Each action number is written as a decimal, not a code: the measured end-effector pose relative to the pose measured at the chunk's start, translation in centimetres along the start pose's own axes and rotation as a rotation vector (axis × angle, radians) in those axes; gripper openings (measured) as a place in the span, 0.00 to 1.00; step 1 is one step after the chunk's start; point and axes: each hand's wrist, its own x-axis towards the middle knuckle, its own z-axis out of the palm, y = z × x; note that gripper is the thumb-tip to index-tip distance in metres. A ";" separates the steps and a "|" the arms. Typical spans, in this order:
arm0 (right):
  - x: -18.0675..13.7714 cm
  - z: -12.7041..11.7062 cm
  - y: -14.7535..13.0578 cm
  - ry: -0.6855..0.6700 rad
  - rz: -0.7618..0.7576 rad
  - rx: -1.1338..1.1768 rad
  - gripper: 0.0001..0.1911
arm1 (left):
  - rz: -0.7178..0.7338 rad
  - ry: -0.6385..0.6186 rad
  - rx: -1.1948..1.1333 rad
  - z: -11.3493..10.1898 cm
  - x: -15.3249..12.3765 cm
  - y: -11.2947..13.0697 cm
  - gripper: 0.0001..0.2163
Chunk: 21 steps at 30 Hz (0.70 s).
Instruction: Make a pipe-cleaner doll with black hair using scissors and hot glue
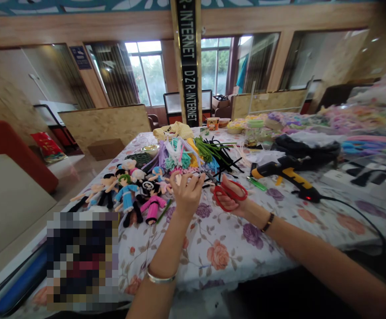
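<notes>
My right hand [234, 201] grips a pair of scissors [242, 188] by its red handles, with the blades pointing left toward my other hand. The fingers of my left hand [186, 191] are bent together close to the blade tips; what they pinch is too small and hidden to name. Just beyond both hands lies a heap of coloured pipe cleaners [179, 153], in white, teal, yellow, green, black and more. To the left of my left hand rest several small handmade dolls, among them a pink-robed doll [153, 204] and a green-haired doll in blue [126, 195].
On the right a black and yellow glue gun [286, 173] lies with a red light lit and its cord trailing off. A green cutter [257, 184] is beside it. A flowered tablecloth [219, 254] covers the table. Bagged coloured materials [345, 119] pile up at the back right.
</notes>
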 end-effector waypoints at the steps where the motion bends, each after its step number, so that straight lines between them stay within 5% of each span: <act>1: 0.0 0.2 0.0 -0.008 -0.012 -0.022 0.27 | 0.006 0.008 0.008 0.0 0.0 0.0 0.06; 8: 0.1 0.6 0.0 0.060 -0.114 -0.061 0.26 | -0.009 -0.010 0.017 0.1 0.2 0.1 0.05; 17: 1.2 1.3 0.8 0.446 -0.504 -0.390 0.16 | -0.079 -0.144 -0.013 0.6 -0.1 0.1 0.05; 21: 1.6 0.4 0.8 0.592 -0.659 -0.367 0.17 | -0.062 -0.214 -0.055 0.9 -0.3 0.1 0.05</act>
